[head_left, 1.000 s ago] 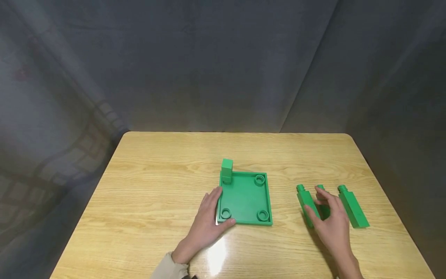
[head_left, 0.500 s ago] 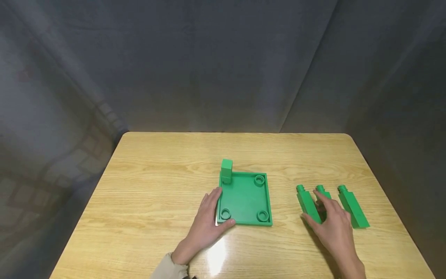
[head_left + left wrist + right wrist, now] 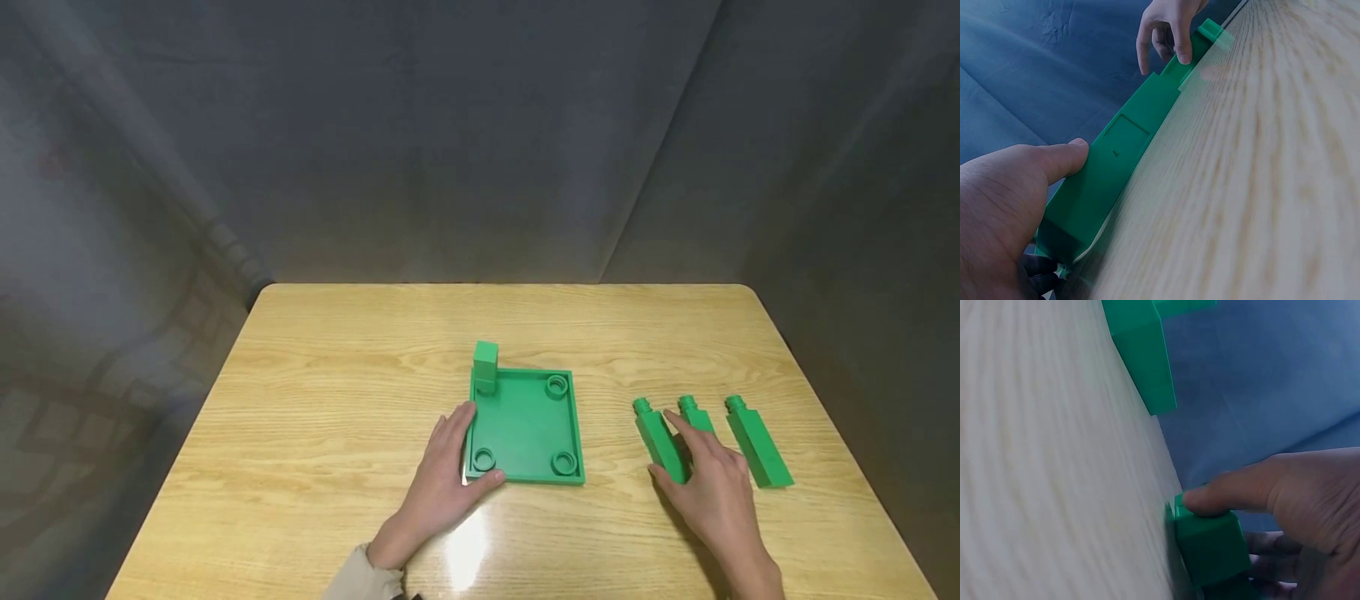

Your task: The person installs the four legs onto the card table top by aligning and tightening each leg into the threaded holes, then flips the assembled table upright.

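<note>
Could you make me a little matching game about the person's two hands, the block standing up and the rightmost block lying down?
Things:
1. Left hand
2. Right hand
3. Standing block
4. Rightmost lying block

Places:
A. On the table, touched by neither hand
B. Touching the near left corner of the tray
C. At the tray's far left corner
D. Touching the leftmost lying block

Pairs: 1-B, 2-D, 3-C, 4-A
</note>
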A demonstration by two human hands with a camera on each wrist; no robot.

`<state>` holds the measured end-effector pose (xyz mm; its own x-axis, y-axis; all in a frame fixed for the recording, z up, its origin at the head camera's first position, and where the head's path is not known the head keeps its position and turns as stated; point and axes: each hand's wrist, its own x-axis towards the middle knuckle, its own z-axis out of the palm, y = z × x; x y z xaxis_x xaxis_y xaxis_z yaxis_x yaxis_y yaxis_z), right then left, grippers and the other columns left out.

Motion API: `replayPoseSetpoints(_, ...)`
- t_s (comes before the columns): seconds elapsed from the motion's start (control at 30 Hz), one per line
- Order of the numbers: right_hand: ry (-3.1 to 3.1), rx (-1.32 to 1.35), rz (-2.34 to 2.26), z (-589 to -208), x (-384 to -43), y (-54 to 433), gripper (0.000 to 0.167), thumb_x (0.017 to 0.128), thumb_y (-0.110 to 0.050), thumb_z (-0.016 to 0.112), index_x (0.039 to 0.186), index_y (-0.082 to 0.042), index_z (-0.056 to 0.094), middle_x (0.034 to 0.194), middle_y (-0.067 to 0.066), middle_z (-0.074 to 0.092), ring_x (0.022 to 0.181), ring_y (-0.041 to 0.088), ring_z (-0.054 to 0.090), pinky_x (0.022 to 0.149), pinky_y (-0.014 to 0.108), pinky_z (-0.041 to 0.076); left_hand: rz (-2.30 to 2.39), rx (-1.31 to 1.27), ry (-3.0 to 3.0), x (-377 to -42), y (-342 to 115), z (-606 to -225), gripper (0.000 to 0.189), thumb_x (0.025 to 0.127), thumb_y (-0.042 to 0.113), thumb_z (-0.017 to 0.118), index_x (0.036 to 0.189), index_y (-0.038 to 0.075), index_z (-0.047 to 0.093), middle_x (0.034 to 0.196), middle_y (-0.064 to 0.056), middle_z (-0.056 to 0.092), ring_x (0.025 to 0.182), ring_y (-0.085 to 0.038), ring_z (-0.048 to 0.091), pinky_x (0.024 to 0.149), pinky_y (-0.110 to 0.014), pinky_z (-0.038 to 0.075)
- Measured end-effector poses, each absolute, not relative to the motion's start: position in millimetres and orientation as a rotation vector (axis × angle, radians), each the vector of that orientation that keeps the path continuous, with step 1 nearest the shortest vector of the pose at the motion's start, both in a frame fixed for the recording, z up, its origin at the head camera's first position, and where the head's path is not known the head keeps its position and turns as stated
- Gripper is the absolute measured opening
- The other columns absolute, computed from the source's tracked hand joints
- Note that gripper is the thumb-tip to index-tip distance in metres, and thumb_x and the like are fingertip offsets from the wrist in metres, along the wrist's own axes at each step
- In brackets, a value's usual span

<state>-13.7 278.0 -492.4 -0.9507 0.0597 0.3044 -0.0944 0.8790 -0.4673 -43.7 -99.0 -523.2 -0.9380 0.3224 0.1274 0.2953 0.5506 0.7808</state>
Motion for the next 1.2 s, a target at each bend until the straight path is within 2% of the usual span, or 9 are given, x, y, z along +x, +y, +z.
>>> replayPoseSetpoints(0.27,-2.647,-0.007,0.793,-491.7,-15.2,275.4,0.079,0.074,0.009,0.093,0.148,0.001,0.066,0.107,0.026,0.077,0.096,0.05,0.073,0.095,0.07,0.045,1.361,0.544,2.735,-42.7,-99.4,-524.2,0.106,0.098,0.046,0.083,0.176,0.003,0.025,0.18,-0.016,0.032,0.168,-0.038,0.027,0.139,-0.058,0.012)
replayPoseSetpoints(0.4,-2.584,-0.032,0.881,-489.4,-15.4,273.8,0.076,0.076,0.012,0.09,0.148,0.0,0.068,0.109,0.023,0.079,0.098,0.045,0.072,0.097,0.068,0.045,1.367,0.544,2.732,-42.9,-99.3,-524.3,0.105,0.099,0.046,0.083,0.176,0.003,0.025,0.18,-0.016,0.032,0.168,-0.037,0.027,0.139,-0.059,0.012)
replayPoseSetpoints(0.47,-2.546,-0.06,0.93,-488.3,-14.5,272.5,0.076,0.076,0.013,0.09,0.147,-0.003,0.069,0.11,0.019,0.08,0.102,0.028,0.073,0.102,0.054,0.047,1.372,0.544,2.731,-43.1,-99.2,-524.3,0.105,0.099,0.046,0.083,0.176,0.003,0.026,0.18,-0.016,0.032,0.168,-0.038,0.028,0.139,-0.06,0.012)
replayPoseSetpoints(0.53,-2.486,-0.081,0.991,-487.1,-13.5,271.0,0.075,0.076,0.015,0.09,0.146,-0.005,0.071,0.11,0.015,0.08,0.105,0.006,0.07,0.104,0.032,0.048,1.373,0.542,2.725,-43.3,-99.2,-524.7,0.106,0.098,0.046,0.083,0.176,0.004,0.025,0.181,-0.016,0.031,0.168,-0.036,0.027,0.139,-0.058,0.011)
replayPoseSetpoints(0.63,-2.376,-0.1,1.095,-485.8,-12.9,269.7,0.072,0.076,0.017,0.09,0.142,-0.005,0.074,0.108,0.0,0.08,0.104,-0.016,0.061,0.096,0.006,0.044,1.372,0.54,2.717,-43.6,-99.0,-525.1,0.107,0.098,0.046,0.083,0.176,0.005,0.025,0.181,-0.015,0.03,0.169,-0.034,0.025,0.14,-0.055,0.009)
replayPoseSetpoints(0.77,-2.218,-0.103,1.243,-485.2,-13.3,269.3,0.067,0.074,0.02,0.089,0.137,0.001,0.075,0.107,-0.017,0.077,0.105,-0.009,0.067,0.099,0.006,0.047,1.38,0.538,2.709,-43.8,-98.5,-525.9,0.108,0.097,0.046,0.084,0.176,0.005,0.025,0.182,-0.014,0.029,0.169,-0.032,0.024,0.14,-0.051,0.007)
replayPoseSetpoints(0.87,-2.135,-0.129,1.325,-485.8,-13.8,269.2,0.067,0.073,0.024,0.088,0.136,0.006,0.074,0.109,-0.019,0.076,0.108,-0.001,0.07,0.104,0.011,0.05,1.384,0.539,2.709,-43.9,-98.3,-525.9,0.107,0.097,0.046,0.084,0.176,0.005,0.025,0.182,-0.014,0.03,0.169,-0.032,0.024,0.14,-0.051,0.007)
replayPoseSetpoints(1.07,-2.039,-0.101,1.495,-482.2,-15.1,266.3,0.061,0.071,0.034,0.083,0.128,0.015,0.073,0.112,0.0,0.082,0.121,0.011,0.074,0.115,0.022,0.052,1.369,0.542,2.709,-44.0,-99.2,-524.4,0.108,0.098,0.048,0.083,0.177,0.005,0.023,0.182,-0.014,0.029,0.169,-0.033,0.023,0.14,-0.052,0.007)
replayPoseSetpoints(1.2,-1.893,0.006,1.677,-479.9,-15.4,262.2,0.058,0.071,0.039,0.078,0.126,0.022,0.07,0.112,0.009,0.082,0.124,0.015,0.074,0.118,0.024,0.05,1.368,0.541,2.71,-44.4,-98.7,-524.2,0.108,0.098,0.047,0.083,0.177,0.005,0.023,0.182,-0.014,0.028,0.169,-0.034,0.023,0.14,-0.053,0.007)
